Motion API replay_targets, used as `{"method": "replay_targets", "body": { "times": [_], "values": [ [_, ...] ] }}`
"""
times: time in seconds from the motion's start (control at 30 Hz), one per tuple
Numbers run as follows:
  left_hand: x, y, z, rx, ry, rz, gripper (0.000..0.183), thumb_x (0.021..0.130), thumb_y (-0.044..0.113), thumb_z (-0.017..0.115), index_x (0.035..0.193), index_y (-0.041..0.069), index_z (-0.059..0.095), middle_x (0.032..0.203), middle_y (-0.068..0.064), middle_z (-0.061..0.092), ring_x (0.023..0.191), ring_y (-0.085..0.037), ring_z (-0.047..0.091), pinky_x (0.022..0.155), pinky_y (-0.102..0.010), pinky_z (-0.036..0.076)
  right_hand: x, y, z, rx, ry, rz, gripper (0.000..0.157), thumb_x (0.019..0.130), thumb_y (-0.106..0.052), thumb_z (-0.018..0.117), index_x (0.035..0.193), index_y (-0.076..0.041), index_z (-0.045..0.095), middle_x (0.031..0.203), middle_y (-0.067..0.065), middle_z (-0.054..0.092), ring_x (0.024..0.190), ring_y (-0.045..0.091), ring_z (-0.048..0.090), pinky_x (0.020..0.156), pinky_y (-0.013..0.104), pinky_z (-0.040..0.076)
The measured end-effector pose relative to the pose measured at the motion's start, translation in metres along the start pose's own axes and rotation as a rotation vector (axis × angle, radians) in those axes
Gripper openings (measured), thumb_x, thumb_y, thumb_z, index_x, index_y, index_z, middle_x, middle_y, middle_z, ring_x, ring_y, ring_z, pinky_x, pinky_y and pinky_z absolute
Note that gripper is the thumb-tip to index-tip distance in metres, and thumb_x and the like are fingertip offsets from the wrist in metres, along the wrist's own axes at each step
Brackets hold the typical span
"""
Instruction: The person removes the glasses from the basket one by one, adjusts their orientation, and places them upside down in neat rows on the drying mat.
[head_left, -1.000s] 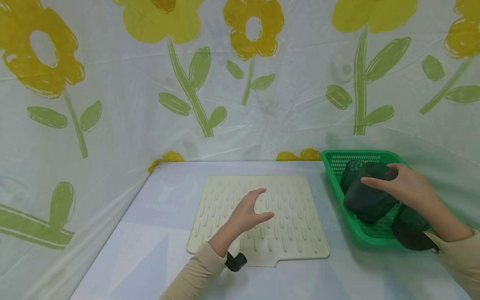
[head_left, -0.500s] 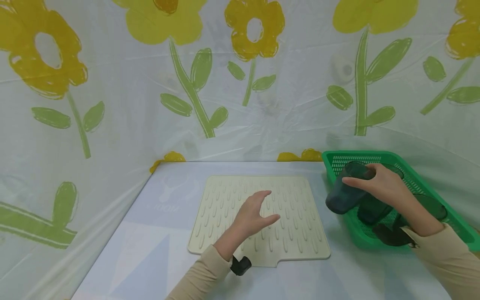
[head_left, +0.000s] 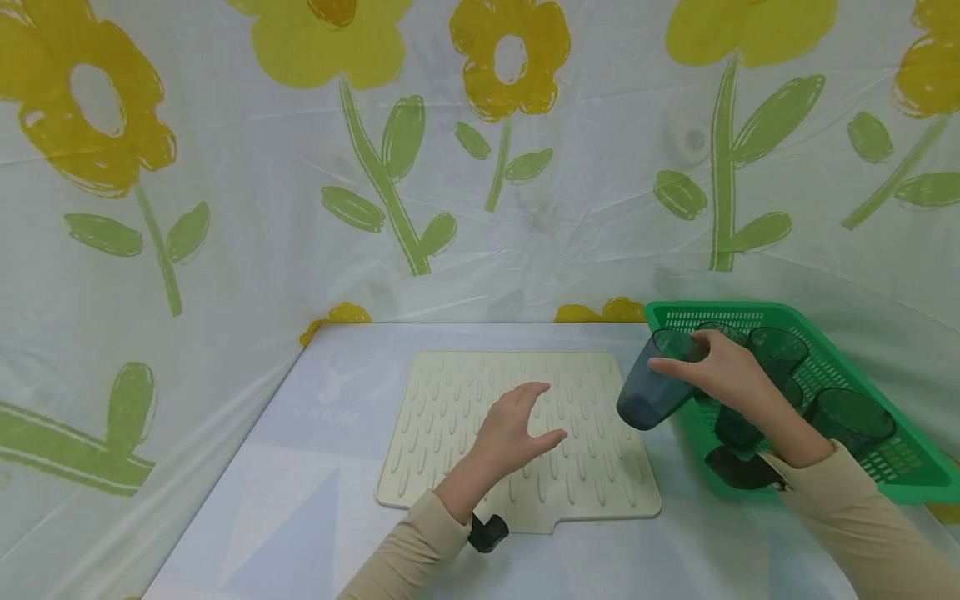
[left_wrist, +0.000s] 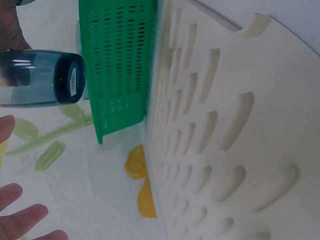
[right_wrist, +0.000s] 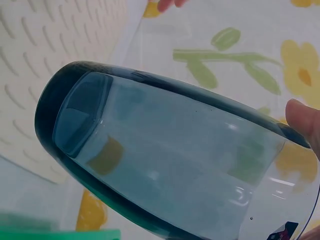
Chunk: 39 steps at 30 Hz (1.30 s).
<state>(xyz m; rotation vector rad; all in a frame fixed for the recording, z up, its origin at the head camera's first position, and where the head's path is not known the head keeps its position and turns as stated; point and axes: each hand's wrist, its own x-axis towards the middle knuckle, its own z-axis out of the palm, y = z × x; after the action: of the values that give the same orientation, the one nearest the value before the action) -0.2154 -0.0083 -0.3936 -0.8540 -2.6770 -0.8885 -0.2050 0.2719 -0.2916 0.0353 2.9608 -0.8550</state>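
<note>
Watching from beside the table (head_left: 300, 533): a person is working with two bare hands, beige sleeves down to the wrists, a small black device (head_left: 487, 533) on the left wrist and another on the right.

Right hand (head_left: 727, 367): gripping a smoky blue tumbler (head_left: 651, 387) close to its rim. The thumb (right_wrist: 302, 120) presses near the mouth in the right wrist view; that view cuts off most of the fingers. Tumbler is in the air, tilted, mouth up and leaning toward the hand, heavy dark base low and toward the mat. From the head view it shows between the mat's right edge and the basket's left side. A small pale label (left_wrist: 73, 82) is visible on the base.

Left hand (head_left: 510, 429): holding nothing, thumb and fingers set wide apart in a C shape, above the middle of the mat and well apart from the tumbler.

Mat (head_left: 592, 467): cream, covered in rows of raised, elongated ridges, lying flat on the table, a step cut in its near edge.

Basket (head_left: 911, 492): green, perforated, right of the mat. At least three more dark tinted glasses inside; one (head_left: 851, 421) sits by the near right part, others farther back, partly hidden by the right arm.

Backdrop: white sheet (head_left: 570, 233) printed with yellow flowers and green stems, hanging behind the table and along its left side.
</note>
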Motion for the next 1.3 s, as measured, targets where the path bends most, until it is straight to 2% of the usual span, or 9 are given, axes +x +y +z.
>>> {"method": "replay_targets", "body": {
  "times": [0.53,0.8,1.3],
  "values": [
    [-0.003,-0.001,0.006,0.04,0.022,0.021,0.057,0.082,0.036,0.066,0.128,0.008,0.048,0.128,-0.007,0.053,0.118,-0.022,0.05,0.095,-0.037,0.043,0.007,-0.017,0.027,0.063,-0.017,-0.003,0.1,0.079,-0.062,0.056,0.138,0.012,0.022,0.129,0.033,0.039,0.11,0.044,0.045,0.078,0.048,0.046],
    [-0.003,-0.002,0.009,-0.01,-0.022,-0.025,0.058,0.083,0.037,0.065,0.131,0.01,0.046,0.131,-0.005,0.051,0.119,-0.022,0.049,0.096,-0.037,0.042,0.01,-0.023,0.041,0.111,-0.004,0.001,0.099,0.078,-0.061,0.058,0.137,0.011,0.024,0.128,0.031,0.04,0.11,0.042,0.046,0.08,0.049,0.046],
    [0.003,-0.006,0.021,-0.008,-0.04,-0.046,0.064,0.082,0.04,0.065,0.134,0.01,0.043,0.132,-0.005,0.05,0.119,-0.023,0.049,0.095,-0.037,0.043,0.014,-0.024,0.06,0.161,0.037,-0.02,0.095,0.078,-0.058,0.06,0.136,0.009,0.028,0.129,0.031,0.041,0.111,0.041,0.046,0.084,0.05,0.046]
  ]
}}
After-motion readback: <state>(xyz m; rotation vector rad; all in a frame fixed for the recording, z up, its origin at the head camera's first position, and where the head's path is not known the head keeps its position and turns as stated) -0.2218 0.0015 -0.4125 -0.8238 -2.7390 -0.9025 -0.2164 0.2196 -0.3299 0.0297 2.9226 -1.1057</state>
